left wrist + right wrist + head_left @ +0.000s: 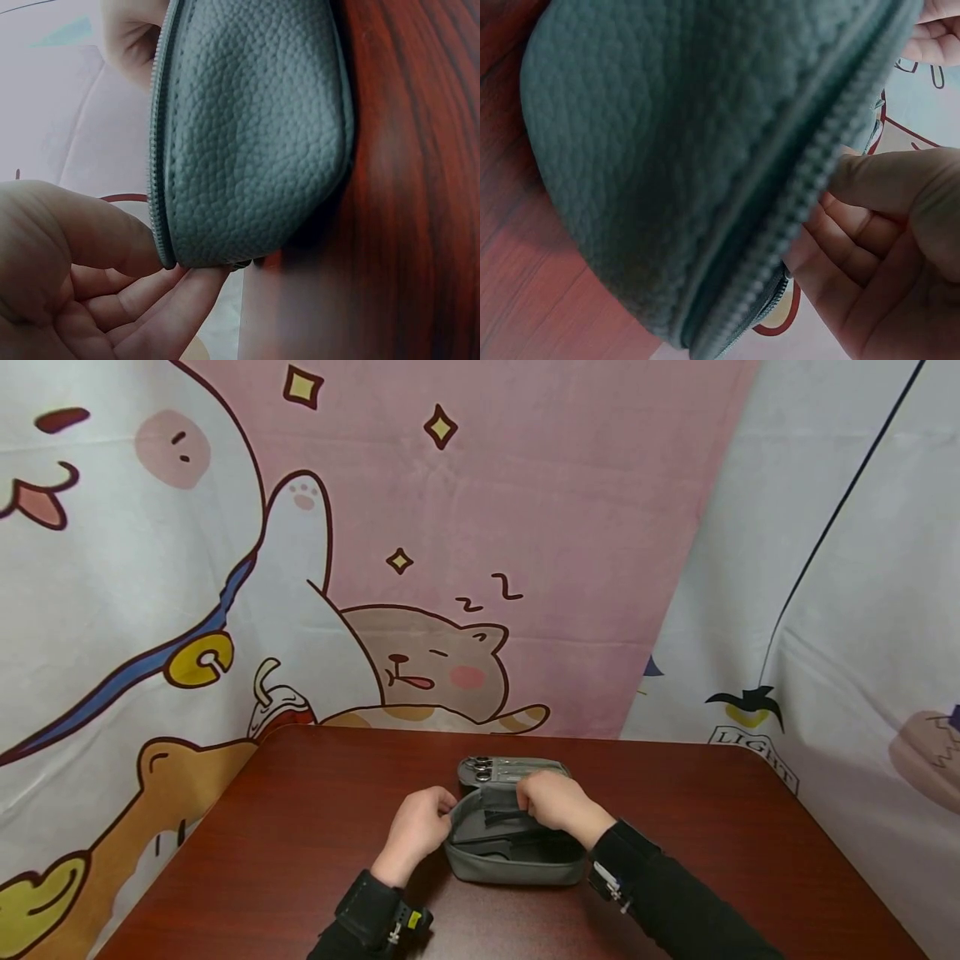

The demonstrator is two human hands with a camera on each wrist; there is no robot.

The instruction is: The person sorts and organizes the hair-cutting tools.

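A grey-green zippered case of pebbled, leather-like material stands unzipped on the table, its lid folded out behind. Shiny metal tools, too small to tell their kind, sit in the lid. My left hand pinches the case's left rim; the left wrist view shows its thumb at the zipper edge and fingers underneath. My right hand reaches over the back right part of the case with curled fingers. A dark strip lies inside near them. The zipper edge hides the right fingertips in the right wrist view.
The case stands on a reddish-brown wooden table, near its middle. Behind the table's back edge hangs a cloth printed with cartoon animals. Both wrists carry black bands with small devices.
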